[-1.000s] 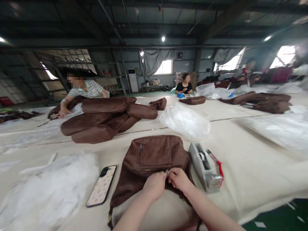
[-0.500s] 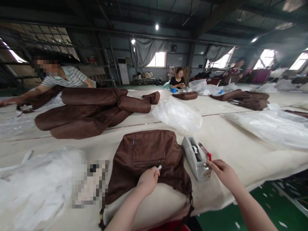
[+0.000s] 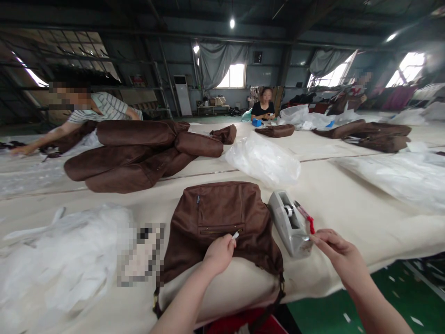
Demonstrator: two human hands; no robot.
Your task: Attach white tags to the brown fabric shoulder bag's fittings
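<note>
A brown leather bag (image 3: 222,218) lies flat on the cream table (image 3: 347,208) in front of me, zip pocket facing up. My left hand (image 3: 219,254) rests on the bag, pinching the small wrapped zip pull (image 3: 235,235) by the pocket's right end. My right hand (image 3: 335,254) is at the cutter end of a grey tape dispenser (image 3: 290,222) beside the bag, its fingers pinched together on the tape end. A red-handled tool (image 3: 305,216) lies along the dispenser's right side.
A phone (image 3: 142,253) lies left of the bag, next to crumpled clear plastic (image 3: 62,260). More plastic bags (image 3: 264,160) and a pile of brown bags (image 3: 139,153) lie farther back. A person in a striped shirt (image 3: 100,109) leans over the table at left; others sit behind.
A second ago both hands were together at the zip pull. My right hand has since moved right to the tape dispenser; my left hand stays at the pull.
</note>
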